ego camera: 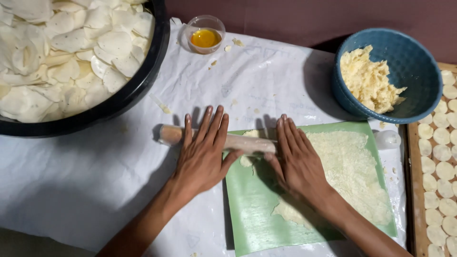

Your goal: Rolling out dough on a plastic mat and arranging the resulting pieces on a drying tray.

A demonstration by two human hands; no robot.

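Black basin (143,81) of white slices, blue bowl (419,62), perhaps oil cup (205,34).

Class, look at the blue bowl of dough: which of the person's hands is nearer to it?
Right. The right hand lies down-left of the blue bowl; the left hand is farther left, on the rolling pin.

A single head-worn camera looks steeply down from close above at a white paper-covered work surface (95,181), facing away from the wearer, whose forearms enter from the bottom edge.
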